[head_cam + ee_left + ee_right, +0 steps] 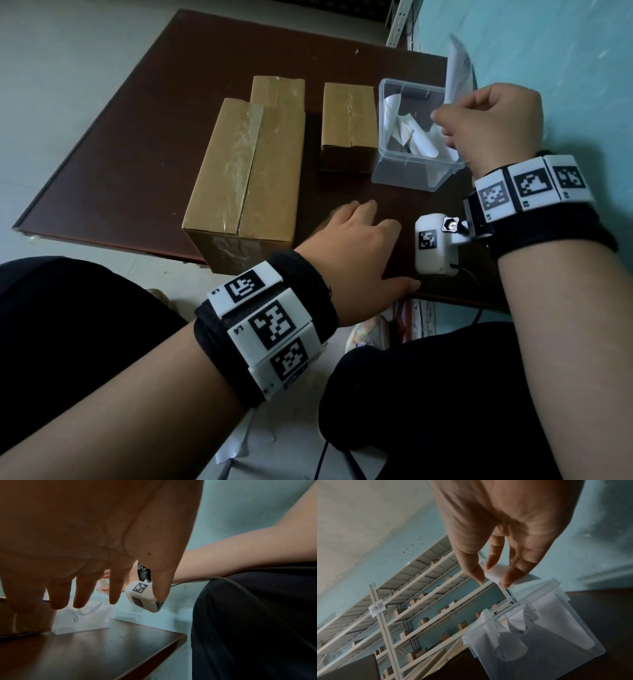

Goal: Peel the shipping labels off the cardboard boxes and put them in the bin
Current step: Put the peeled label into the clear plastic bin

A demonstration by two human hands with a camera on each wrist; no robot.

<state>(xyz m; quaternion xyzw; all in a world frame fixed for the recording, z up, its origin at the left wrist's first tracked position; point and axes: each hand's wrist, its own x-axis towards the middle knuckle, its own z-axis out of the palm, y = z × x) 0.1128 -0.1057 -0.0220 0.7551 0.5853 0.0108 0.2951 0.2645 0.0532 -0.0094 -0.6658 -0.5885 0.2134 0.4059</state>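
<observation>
With several curled labels (416,137) already in the clear plastic bin (404,174) and all three cardboard boxes (245,178) showing bare tops, the right hand (493,123) pinches a peeled label (457,73) above the bin, seemingly the last, while the left hand (356,253) hovers slack-fingered over the surface (137,137).

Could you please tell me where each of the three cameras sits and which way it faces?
Head: looks down on the table, three cardboard boxes, the bin, both hands.
Left wrist: under the left hand, looking along the open fingers over the table.
Right wrist: under the right hand, which pinches a label above the bin.
All three show the bin.
</observation>
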